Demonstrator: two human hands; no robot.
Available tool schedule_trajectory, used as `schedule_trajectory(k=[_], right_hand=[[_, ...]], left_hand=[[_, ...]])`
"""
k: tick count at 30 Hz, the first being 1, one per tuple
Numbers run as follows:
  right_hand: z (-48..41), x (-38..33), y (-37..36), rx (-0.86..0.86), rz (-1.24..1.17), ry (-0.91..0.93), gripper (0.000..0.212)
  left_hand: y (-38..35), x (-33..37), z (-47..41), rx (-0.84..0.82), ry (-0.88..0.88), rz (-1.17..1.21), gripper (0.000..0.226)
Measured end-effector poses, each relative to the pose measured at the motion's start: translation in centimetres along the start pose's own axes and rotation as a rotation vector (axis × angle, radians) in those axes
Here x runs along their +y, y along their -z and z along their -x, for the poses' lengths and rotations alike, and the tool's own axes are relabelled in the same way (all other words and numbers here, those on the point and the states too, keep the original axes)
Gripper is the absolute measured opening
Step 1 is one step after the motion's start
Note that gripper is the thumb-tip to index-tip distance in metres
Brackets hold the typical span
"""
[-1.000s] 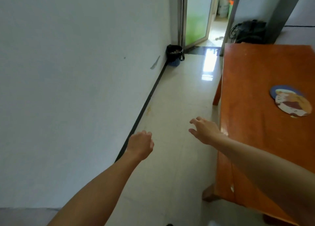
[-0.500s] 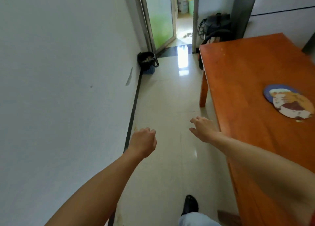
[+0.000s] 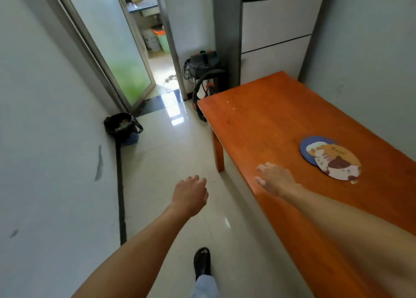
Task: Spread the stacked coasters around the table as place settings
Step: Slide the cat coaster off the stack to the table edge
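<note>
Now my right hand [image 3: 275, 179], fingers loose and grasping nothing, hovers over the counter [image 3: 258, 122] edge near the stacked coasters [image 3: 331, 157] further right, so I should reach across and peel off only the top one, while my left hand [image 3: 191, 194], loosely curled and holding nothing, hangs over the floor.

Glossy pale tile floor [image 3: 171, 162], grey walls [image 3: 45, 117], orange wooden table [image 3: 270, 117], open doorway [image 3: 157, 57].

Both my forearms bare, no sleeves in view. No rings, watch or bands on my left hand [image 3: 190, 194] or right hand [image 3: 275, 180]. Black open-toe sandal [image 3: 202, 263] on one foot, light blue-grey trouser leg [image 3: 204, 286] above it.
</note>
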State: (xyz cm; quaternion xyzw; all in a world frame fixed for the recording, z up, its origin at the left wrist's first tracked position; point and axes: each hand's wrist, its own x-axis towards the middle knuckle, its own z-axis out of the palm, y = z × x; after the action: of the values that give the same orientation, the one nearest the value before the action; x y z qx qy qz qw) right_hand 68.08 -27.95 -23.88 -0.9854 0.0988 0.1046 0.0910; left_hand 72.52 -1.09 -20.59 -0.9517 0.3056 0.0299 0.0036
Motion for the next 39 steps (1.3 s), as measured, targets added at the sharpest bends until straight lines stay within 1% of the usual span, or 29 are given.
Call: schedule_trajectory(k=[3,7,10,16,21,25,27,29,31,34,37,39], right_hand=[[-2.1,1.5,0.2,-0.020,-0.054,-0.174,0.044],[-2.8,2.8,-0.3,-0.015,-0.142,-0.379,0.046],[-2.3,3.6,-0.1,-0.007,-0.193,-0.468,0.047],[-1.1,8.6,-0.1,0.015,-0.242,-0.739,0.050],[-1.5,14.9,-1.5,0.025,-0.280,-0.922,0.047],[-3.3,20.5,-2.9,0.095,-0.336,-1.093,0.046],[-4.4,23.0,-3.4,0.171,-0.396,-1.194,0.051],[-5.4,25.1,-3.6,0.228,-0.442,-1.281,0.061],[-5.9,26.8,-3.7,0.230,-0.462,-1.347,0.072],[-6.0,28.0,-4.1,0.198,-0.489,-1.414,0.083],[-5.6,28.3,-4.7,0.204,-0.541,-1.471,0.088],[-5.3,28.4,-4.9,0.204,-0.573,-1.513,0.085]], left_hand=[[-0.6,-1.3,-5.8,-0.006,-0.143,0.036,0.024],[-1.0,-1.6,-12.3,-0.040,-0.350,0.074,0.023],[-1.3,-0.5,-15.7,-0.063,-0.454,0.078,0.022],[-3.3,4.3,-22.6,-0.140,-0.652,0.028,0.023],[-6.0,8.3,-27.4,-0.228,-0.717,-0.017,0.033],[-8.1,10.1,-30.5,-0.242,-0.742,-0.047,0.031],[-9.2,10.7,-31.8,-0.249,-0.753,-0.062,0.031],[-9.9,11.2,-32.9,-0.251,-0.758,-0.073,0.034],[-10.6,11.6,-33.6,-0.264,-0.754,-0.084,0.039],[-11.9,11.2,-33.8,-0.326,-0.756,-0.120,0.054],[-13.6,10.0,-33.5,-0.305,-0.807,-0.176,0.063],[-14.5,9.3,-33.3,-0.276,-0.829,-0.180,0.066]])
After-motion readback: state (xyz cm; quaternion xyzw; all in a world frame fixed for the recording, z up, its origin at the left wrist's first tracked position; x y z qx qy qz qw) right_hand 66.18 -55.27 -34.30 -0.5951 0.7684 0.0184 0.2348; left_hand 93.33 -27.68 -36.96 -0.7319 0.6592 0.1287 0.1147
